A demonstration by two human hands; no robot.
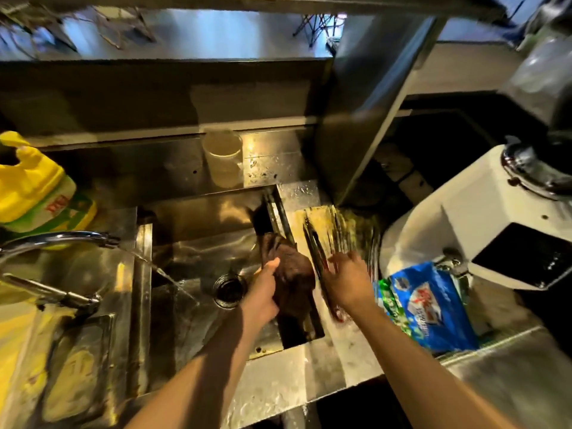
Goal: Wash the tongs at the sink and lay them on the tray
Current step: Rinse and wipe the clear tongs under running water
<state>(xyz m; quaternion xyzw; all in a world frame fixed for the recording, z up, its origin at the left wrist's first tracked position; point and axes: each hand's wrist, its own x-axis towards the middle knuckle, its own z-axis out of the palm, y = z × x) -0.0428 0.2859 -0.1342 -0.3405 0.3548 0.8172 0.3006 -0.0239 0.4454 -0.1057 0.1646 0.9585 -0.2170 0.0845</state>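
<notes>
- Two bare forearms reaching in from the near edge over a wet steel counter [312, 379], toward the sink [192, 267].
- Left hand [263, 292] closed around a dark brown cloth [294, 274], thumb on top; a pair of tongs [280, 218] poking out beyond the cloth, tips toward the far sink wall.
- Right hand [346, 280] just beside the left, fingers curled down onto a second pair of tongs [318, 267] lying along the sink's right rim; motion blur hiding whether gripped or only touched.
- Tray [349, 227] just beyond the right hand, blurred, other utensils seemingly on it.
- Tap [62, 239] running well to the left of both hands, stream falling short of the drain [229, 289].
- Step in hand, by the look of it: scrubbing, not yet rinsing.
- Next move likely calling for a carry left under the stream, then a short lift to the tray.
</notes>
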